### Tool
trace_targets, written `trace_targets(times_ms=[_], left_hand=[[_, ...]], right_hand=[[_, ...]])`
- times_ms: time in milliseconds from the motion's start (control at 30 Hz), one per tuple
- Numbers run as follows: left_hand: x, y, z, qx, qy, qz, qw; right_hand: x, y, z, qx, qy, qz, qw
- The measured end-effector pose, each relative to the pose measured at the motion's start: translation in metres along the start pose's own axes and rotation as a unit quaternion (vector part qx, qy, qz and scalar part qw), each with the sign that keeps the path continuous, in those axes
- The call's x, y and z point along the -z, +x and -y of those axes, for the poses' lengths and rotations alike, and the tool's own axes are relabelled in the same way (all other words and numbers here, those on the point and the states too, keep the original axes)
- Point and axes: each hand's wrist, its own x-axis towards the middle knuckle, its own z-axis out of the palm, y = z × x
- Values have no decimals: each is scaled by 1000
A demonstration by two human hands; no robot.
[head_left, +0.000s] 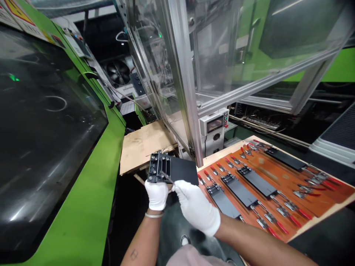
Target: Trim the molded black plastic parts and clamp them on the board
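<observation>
My left hand [156, 194], in a white glove, holds a black moulded plate [183, 170] by its ribbed end, which carries a metal-bolted block [159, 168]. My right hand [195, 207], also gloved, pinches a thin dark rod [167, 177] against that block. To the right lies an orange-brown fixture board [288, 166] with several black plates [256, 181] held down by toggle clamps [283, 210] with red handles. The nearest clamps sit just beyond my right hand, not touching it.
A green moulding machine [83, 184] with a dark glossy panel fills the left. An aluminium-framed glass guard [183, 74] rises ahead, above a raw wooden board [146, 147]. A control box [213, 125] stands beside the guard post. A cooling fan [118, 72] sits in the dark machine recess.
</observation>
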Motion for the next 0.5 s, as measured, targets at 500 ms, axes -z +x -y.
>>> trace_targets(times_ms=[500], left_hand=[[11,-2,-10,-29,93,35,995]], right_hand=[[32,21,-32,60,-199,9,978]])
